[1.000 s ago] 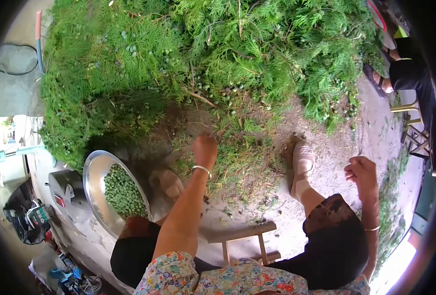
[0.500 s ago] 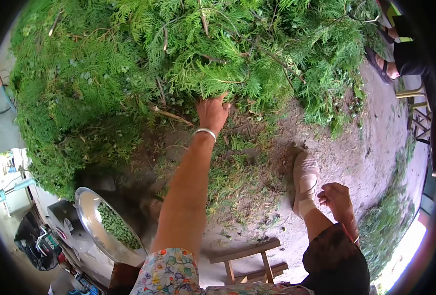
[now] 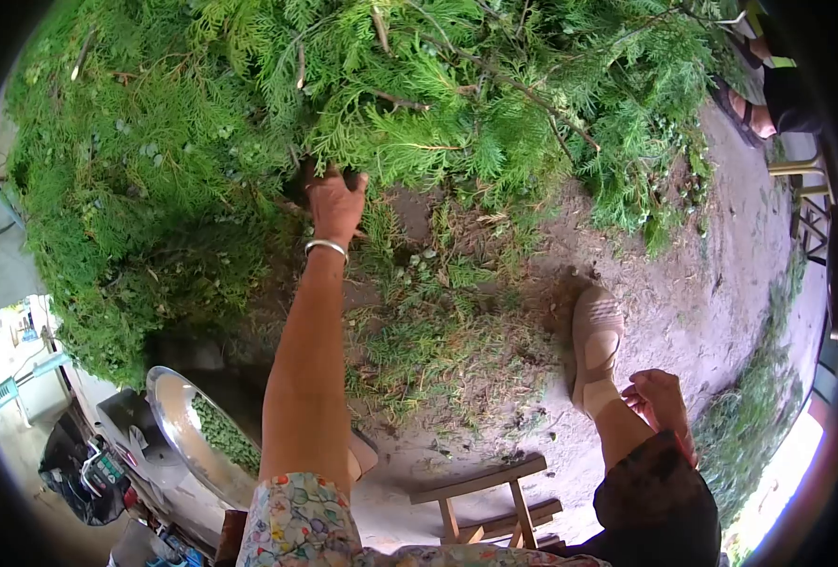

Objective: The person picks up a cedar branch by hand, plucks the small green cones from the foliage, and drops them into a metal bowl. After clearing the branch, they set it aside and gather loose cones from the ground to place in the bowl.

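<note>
A large heap of green conifer branches (image 3: pixel 182 170) fills the upper part of the view. My left hand (image 3: pixel 336 203), with a silver bracelet at the wrist, reaches into the lower edge of the heap. Its fingertips are hidden among the sprigs, so I cannot make out what it holds. Near my right knee, my right hand (image 3: pixel 660 397) is curled with its fingers bent inward, and whatever may be in them is too small to tell. A metal bowl (image 3: pixel 168 402) with small green cones (image 3: pixel 220 433) in it rests at the lower left.
A small wooden stool (image 3: pixel 480 480) lies beneath me. My shoe (image 3: pixel 596 331) is on the dirt floor beside scattered green bits (image 3: pixel 438 350). At the upper right are another person's feet (image 3: pixel 754 118) and a chair (image 3: pixel 797 168). More greenery (image 3: pixel 745 425) lies at right.
My left hand has moved to the left along the heap's lower edge. My right hand has shifted slightly right and down, still curled.
</note>
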A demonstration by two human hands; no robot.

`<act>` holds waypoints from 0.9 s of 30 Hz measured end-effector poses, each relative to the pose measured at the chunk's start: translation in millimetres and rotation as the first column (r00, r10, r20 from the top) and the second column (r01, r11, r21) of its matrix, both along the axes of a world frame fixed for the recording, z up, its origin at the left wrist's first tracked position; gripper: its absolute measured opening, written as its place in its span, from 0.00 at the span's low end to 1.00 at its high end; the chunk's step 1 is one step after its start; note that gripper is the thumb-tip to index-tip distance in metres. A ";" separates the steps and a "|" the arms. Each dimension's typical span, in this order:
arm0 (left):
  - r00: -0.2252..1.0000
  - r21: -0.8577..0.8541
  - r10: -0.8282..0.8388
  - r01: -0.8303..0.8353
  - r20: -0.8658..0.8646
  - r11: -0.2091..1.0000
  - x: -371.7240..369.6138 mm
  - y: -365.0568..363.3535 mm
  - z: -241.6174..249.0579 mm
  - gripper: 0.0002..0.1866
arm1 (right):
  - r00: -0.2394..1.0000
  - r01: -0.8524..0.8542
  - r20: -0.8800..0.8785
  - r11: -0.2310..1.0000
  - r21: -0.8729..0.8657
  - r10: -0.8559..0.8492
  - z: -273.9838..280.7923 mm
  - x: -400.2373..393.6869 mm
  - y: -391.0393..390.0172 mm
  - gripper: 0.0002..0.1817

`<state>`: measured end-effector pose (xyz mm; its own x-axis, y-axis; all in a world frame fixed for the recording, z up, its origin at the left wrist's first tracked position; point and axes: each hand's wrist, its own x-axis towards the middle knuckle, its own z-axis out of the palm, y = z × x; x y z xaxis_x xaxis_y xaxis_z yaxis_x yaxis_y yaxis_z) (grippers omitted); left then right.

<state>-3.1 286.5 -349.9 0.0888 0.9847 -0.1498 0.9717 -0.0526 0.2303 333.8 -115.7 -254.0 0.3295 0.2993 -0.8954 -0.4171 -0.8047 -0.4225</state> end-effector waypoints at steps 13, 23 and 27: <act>0.861 0.281 -0.069 -0.088 0.504 0.956 -7.5 -149.5 17.8 0.15 | 0.995 -0.095 0.002 0.991 0.092 0.095 -1.4 -1.9 31.2 0.10; 0.916 -0.048 -0.001 0.022 0.402 0.999 -10.8 -171.1 -20.4 0.05 | 0.980 -0.197 0.020 0.967 0.161 0.196 3.1 -13.3 51.6 0.10; 0.654 -0.229 0.314 -0.214 0.688 0.950 22.6 -195.7 46.7 0.06 | 0.952 -0.306 0.059 0.931 0.201 0.300 8.8 -18.9 70.0 0.11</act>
<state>19.4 90.8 -303.3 -0.0441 0.9625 -0.2675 0.4796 0.2553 0.8395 314.9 -45.7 -245.2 0.2178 0.5651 -0.7957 -0.1533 -0.7854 -0.5997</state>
